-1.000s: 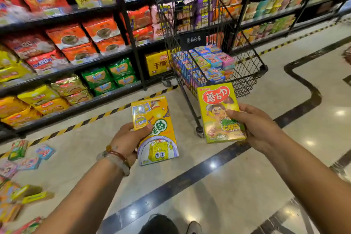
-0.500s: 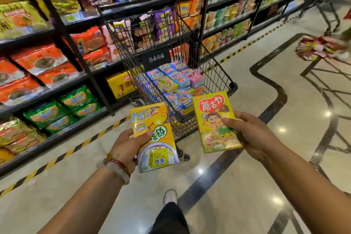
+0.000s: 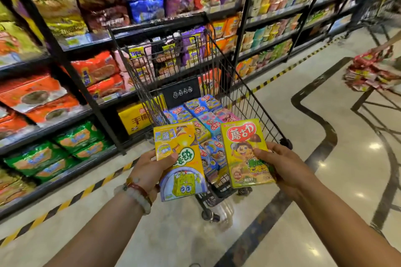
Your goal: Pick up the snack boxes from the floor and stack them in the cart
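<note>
While the shelving (image 3: 65, 84) of packeted goods fills the left and rear of the view and the polished floor (image 3: 325, 180) runs to the right, the wire cart (image 3: 245, 102) stands in the middle, directly ahead of the person. Its basket already carries a layer of blue and pink snack boxes (image 3: 201, 115), laid flat in rows, which suggests the task is well under way; how many boxes lie on the floor outside the view cannot be told.

Both forearms reach forward to the cart's near end. The left hand (image 3: 152, 169) holds a yellow box with a cartoon sponge figure (image 3: 180, 160), thumb across the face and fingers behind, so this grip is clamped on the box. The right hand (image 3: 282, 165) holds a yellow-green box with a cartoon child (image 3: 245, 151) in like manner, thumb on the front near its right edge. Both boxes are carried face up, just beside one another and apart, at the near rim of the basket and above the stacked layer.

Step in hand, as judged: transport, at the point of delivery. The next move calls for carrying each box over the rim, turning it flat to match the rows below, and lowering it onto a free or level patch of the stack before the fingers let go. Placing one box at a time would likely keep the rows square.
</note>
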